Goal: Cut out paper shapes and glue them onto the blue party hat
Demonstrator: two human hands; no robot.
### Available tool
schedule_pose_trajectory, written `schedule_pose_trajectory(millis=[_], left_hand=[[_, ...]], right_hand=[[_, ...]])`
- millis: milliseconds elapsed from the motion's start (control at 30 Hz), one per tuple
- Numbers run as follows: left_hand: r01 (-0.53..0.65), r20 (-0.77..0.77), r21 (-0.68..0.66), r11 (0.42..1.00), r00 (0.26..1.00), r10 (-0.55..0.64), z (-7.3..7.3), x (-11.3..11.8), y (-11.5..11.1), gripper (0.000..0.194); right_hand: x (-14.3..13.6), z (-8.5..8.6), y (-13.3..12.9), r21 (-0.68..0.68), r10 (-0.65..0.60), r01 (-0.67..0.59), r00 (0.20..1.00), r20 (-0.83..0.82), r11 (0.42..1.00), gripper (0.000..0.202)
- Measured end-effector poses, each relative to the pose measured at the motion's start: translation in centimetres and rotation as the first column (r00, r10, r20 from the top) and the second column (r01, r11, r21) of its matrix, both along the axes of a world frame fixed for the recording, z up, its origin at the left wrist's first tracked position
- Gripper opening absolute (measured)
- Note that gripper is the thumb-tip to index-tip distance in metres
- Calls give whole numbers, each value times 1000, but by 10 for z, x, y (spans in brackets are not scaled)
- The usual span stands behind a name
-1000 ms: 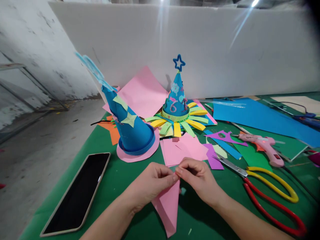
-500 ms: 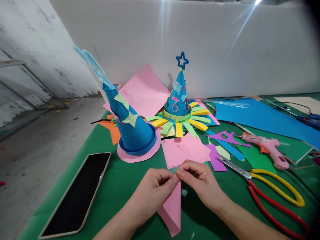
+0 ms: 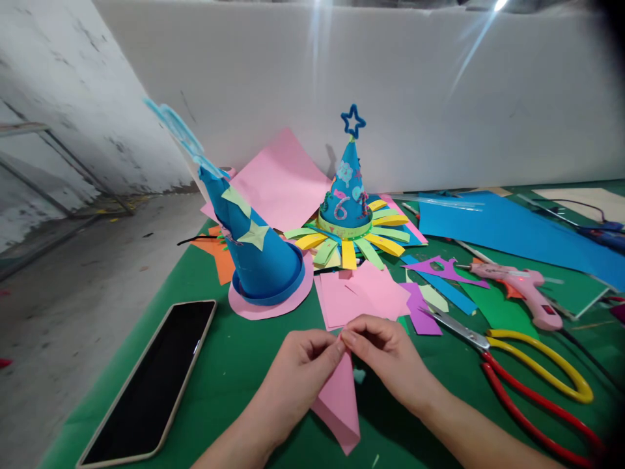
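A folded piece of pink paper (image 3: 340, 404) hangs down between my hands, its upper end pinched and its lower corner free above the table. My left hand (image 3: 305, 365) grips it near the top with thumb and fingers. At the same upper tip, my right hand (image 3: 383, 355) pinches with thumb and forefinger, the two hands nearly touching. Just beyond my fingers lie pink paper pieces (image 3: 361, 296). A blue cone hat (image 3: 263, 260) with pale green stars leans on a pink round brim, and a decorated blue cone hat (image 3: 347, 182) with a star on top stands farther back.
A phone (image 3: 151, 384) lies at the left of the green table. Scissors (image 3: 488, 342) with yellow and red handles lie right of my right hand. Behind them rests a pink glue gun (image 3: 525, 283) with its cord, among purple paper scraps (image 3: 422, 309) and a large blue sheet (image 3: 508, 225).
The pink paper's lower corner has swung slightly right, and its pinched tip has shifted slightly left. Both hands keep their pinch; the whole view has shifted only a little.
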State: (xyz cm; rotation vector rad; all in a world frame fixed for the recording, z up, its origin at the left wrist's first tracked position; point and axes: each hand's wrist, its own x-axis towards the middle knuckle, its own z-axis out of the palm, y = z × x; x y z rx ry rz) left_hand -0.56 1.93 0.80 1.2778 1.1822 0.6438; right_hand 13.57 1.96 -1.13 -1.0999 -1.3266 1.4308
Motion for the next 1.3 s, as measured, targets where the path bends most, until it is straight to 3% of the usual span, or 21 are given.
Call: schedule_pose_trajectory(millis=[233,433,567,733,900,1100,1300], left_hand=[[53,-82,23,998,995,-51,0,-2,-1,31],[40,-94,43,998,995,-36,4,-1,-1,32],[-11,-98,162,987,995,27,6,-2,1,24],[203,-162,217,955,972,-170,10,-9,5,20],[329,-168,184,926,939,-300,11,-16,8,21],[251,26,27,968,967,-252,6,-13,8,26],[190,92,2,982,978,-190,3,-11,8,27]], right_hand=[[3,0,3,9,-72,72,997,31,997,22],[3,1,0,11,-3,3,998,62,1000,25],[4,2,-1,13,61,-63,992,108,998,24],[3,3,-5,-39,268,-266,960,77,963,23],[3,3,-6,-104,312,-305,948,55,947,27],[1,3,-5,-178,314,-311,949,-10,934,29],[1,6,-4,-205,290,-290,957,-28,935,31]])
